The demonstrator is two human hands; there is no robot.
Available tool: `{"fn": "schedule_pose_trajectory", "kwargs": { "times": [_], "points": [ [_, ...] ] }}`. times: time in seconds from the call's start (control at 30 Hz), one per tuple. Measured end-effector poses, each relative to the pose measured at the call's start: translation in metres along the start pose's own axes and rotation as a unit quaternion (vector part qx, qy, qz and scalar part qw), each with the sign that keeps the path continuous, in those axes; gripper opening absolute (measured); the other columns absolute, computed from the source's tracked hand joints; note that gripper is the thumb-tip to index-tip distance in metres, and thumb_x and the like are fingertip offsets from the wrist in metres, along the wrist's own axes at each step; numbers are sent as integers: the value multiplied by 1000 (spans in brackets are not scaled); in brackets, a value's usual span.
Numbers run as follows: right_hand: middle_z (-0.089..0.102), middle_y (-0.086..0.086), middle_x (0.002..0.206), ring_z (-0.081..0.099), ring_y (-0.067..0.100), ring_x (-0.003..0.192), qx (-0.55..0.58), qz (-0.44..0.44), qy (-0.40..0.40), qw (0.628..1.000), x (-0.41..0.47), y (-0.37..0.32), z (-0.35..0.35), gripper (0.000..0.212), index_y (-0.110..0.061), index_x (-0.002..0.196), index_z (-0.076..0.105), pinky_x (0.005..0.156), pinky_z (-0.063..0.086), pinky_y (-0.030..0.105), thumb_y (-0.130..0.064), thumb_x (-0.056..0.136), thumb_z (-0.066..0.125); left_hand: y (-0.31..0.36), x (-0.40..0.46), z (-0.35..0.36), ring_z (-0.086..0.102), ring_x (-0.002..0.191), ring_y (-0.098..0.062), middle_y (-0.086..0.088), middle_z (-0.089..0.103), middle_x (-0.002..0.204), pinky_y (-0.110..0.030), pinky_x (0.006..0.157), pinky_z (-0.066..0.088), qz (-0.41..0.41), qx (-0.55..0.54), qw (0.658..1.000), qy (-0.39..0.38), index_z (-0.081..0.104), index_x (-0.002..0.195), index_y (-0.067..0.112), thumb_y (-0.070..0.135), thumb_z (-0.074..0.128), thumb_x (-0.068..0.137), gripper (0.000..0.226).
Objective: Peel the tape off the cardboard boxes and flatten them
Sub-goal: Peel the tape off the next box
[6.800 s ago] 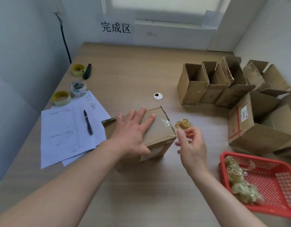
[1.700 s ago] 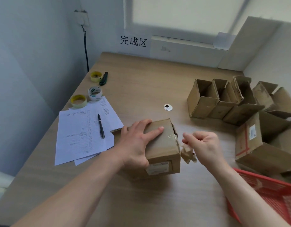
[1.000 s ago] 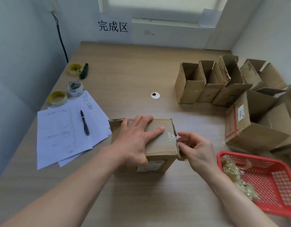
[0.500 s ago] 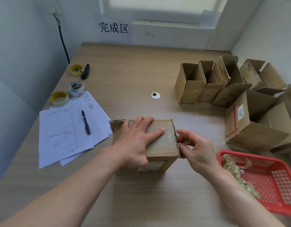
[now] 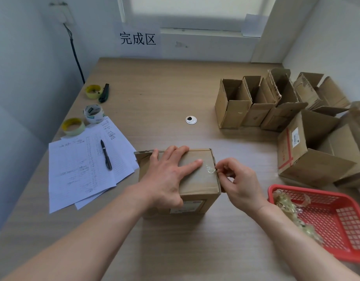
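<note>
At the left of the frame I see three rolls of tape on the table [image 5: 154,94]: a yellow roll [image 5: 93,91] at the upper left with a dark cutter [image 5: 104,93] just beside it, a white roll [image 5: 93,113] lower down, and another yellow roll [image 5: 73,126] nearest the wall. Below them lies a fan of written sheets [image 5: 81,169] with a black pen [image 5: 106,155] resting on top.

At the centre sits the closed cardboard box [image 5: 197,183], its left edge touching the sheets. My left hand [image 5: 167,177] lies flat on the box's top with fingers straight and spread, pressing down. A crinkled bit of clear tape [image 5: 209,169] shows on the top near the right edge. My right hand [image 5: 239,182] is against that right edge, thumb and forefinger curled together in a pinch at the tape end by the box's corner; the other fingers are curled in.

Above centre, a small round cap [image 5: 191,120] lies in the table surface, and a sign [image 5: 137,38] with three characters hangs on the wall.

At the upper right stands a row of open empty boxes [image 5: 248,102], with larger boxes [image 5: 309,153] tipped on their sides lower down. At the lower right a red basket [image 5: 337,220] holds crumpled peeled tape [image 5: 286,203].
</note>
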State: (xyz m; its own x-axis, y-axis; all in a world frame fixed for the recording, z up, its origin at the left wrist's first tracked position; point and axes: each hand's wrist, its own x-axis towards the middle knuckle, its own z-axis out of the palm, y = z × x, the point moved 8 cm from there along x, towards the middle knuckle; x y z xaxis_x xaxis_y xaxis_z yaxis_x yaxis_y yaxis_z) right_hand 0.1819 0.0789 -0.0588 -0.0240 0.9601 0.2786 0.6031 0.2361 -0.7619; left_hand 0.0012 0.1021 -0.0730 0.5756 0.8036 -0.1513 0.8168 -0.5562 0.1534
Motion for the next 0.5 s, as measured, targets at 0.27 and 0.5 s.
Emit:
{"fn": "schedule_pose_trajectory", "kwargs": {
  "times": [0.27,0.5],
  "points": [
    [66,-11,69,58,1,52,74,117,-88,986,10,12,1,23,-30,73,73,44,51,21,-10,75,85,0,1,1,-8,142,-17,11,-7,154,-61,115,-3,3,-8,1000,-4,3,150,51,50,74,54,119],
    [54,-15,56,45,4,50,81,180,-107,974,23,31,20,34,-28,66,57,46,40,22,-23,68,91,0,0,4,-7,143,-20,12,-6,154,-63,113,-4,3,-10,1000,4,2,148,52,53,69,50,119]
  ]
}}
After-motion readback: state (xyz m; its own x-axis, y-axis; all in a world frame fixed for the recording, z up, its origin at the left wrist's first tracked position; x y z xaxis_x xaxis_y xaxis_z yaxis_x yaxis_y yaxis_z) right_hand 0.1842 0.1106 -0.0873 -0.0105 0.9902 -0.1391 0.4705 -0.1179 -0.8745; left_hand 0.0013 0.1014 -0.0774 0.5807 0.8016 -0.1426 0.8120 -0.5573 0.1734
